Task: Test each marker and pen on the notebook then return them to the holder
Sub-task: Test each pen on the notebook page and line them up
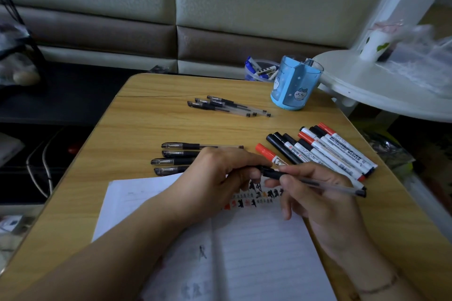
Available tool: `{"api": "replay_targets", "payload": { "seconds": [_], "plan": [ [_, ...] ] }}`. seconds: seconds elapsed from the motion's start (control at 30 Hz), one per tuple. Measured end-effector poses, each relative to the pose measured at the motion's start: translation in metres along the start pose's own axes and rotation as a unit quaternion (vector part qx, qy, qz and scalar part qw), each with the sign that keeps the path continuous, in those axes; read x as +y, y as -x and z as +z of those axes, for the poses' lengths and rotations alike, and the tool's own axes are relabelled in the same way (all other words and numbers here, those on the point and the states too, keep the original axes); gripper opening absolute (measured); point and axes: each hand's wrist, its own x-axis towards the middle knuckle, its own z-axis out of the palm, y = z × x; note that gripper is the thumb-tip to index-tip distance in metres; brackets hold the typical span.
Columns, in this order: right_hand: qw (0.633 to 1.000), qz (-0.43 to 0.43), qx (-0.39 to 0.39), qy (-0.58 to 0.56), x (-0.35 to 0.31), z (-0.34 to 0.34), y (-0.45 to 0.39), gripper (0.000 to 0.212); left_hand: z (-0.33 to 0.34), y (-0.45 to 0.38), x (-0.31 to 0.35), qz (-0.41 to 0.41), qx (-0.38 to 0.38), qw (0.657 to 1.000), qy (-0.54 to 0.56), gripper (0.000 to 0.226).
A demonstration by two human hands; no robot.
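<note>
Paper, nearest: lined notebook (256,252) lies open on the wooden table (146,115), its near edge out of view; small black and red test marks run in rows across the top of its right page.
Right hand: right hand (325,203) hovers above the notebook's upper right part, thumb and fingers curled round the clear barrel of a gel pen (315,181), whose black end cap points right.
Left hand: left hand (220,176) hovers over the notebook's top edge, its fingertips pinching the black front end of the same gel pen; whether that end is capped cannot be told.
Left group: four black-capped pens (175,157) lie side by side on the table just beyond the notebook, partly hidden by the left hand.
Right group: whiteboard markers (327,151), with black and red caps, lie in a slanted row on the table beyond the right hand; one red-capped marker sits nearest the pen.
Middle of table: more clear pens (227,106) lie in a loose bundle.
Far right corner: blue pen holder (294,83) with cartoon figures stands upright, apart from all the pens.
Behind it: clear tub (260,71) holds blue-capped markers.
Far right: white side table (381,80).
</note>
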Motion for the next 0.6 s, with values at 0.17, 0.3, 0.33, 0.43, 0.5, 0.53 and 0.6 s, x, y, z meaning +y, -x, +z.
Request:
{"api": "replay_targets", "payload": {
  "seconds": [0.17, 0.3, 0.33, 0.43, 0.5, 0.53, 0.6],
  "plan": [
    [1.000, 0.005, 0.002, 0.019, -0.001, -0.001, 0.001, 0.035, 0.003, -0.001, 0.002, 0.003, 0.000, 1.000, 0.014, 0.029],
    [1.000, -0.010, 0.011, 0.018, -0.001, 0.000, 0.001, 0.004, 0.004, 0.000, 0.001, 0.000, -0.003, 1.000, 0.015, 0.027],
    [1.000, -0.012, 0.016, 0.019, 0.000, 0.000, 0.002, 0.008, 0.004, 0.000, 0.001, -0.001, -0.005, 1.000, 0.016, 0.026],
    [1.000, -0.013, 0.006, 0.005, 0.000, 0.001, 0.001, 0.006, 0.005, 0.001, 0.000, -0.008, 0.003, 1.000, 0.014, 0.025],
    [1.000, -0.018, -0.007, 0.006, 0.000, -0.001, 0.000, 0.021, 0.006, 0.002, 0.000, -0.019, 0.017, 1.000, 0.017, 0.022],
    [1.000, -0.025, 0.002, 0.011, -0.001, -0.004, -0.001, 0.027, 0.007, 0.003, -0.001, -0.025, 0.026, 0.999, 0.016, 0.020],
    [0.998, -0.045, 0.047, 0.025, -0.004, -0.012, 0.000, 0.033, 0.006, 0.004, -0.002, -0.037, 0.047, 0.998, 0.005, 0.018]
  ]
}}
